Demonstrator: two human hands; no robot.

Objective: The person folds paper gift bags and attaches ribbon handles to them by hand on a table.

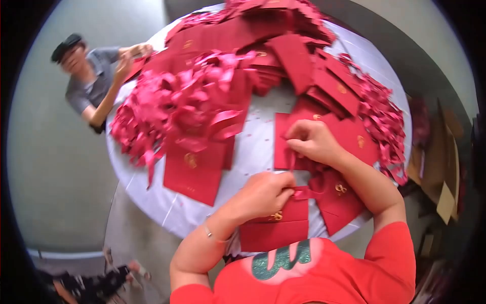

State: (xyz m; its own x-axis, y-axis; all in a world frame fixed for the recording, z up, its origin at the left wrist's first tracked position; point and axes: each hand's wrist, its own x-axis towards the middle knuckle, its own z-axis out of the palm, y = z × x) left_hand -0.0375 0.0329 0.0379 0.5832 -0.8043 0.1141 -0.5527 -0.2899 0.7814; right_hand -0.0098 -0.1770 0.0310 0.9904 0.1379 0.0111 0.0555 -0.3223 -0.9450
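Observation:
My left hand point(266, 195) is closed in a pinch on a red ribbon point(305, 193), just above a red paper bag or folder point(273, 235) with a gold emblem at the table's front edge. Further forward and to the right, my right hand point(315, 143) is also closed, thumb and forefinger together, with a strip of ribbon hanging below its fingertips. Under the right hand lie more red bags or folders point(357, 139) with gold emblems. Whether both hands hold one ribbon I cannot tell.
The round table has a white cloth point(258, 137). A big heap of red ribbons point(174, 101) lies left of centre, another ribbon pile point(387, 126) at the right edge. Stacked red folders point(228, 33) fill the back. A co-worker point(93, 73) stands left. Cardboard boxes point(438, 152) stand right.

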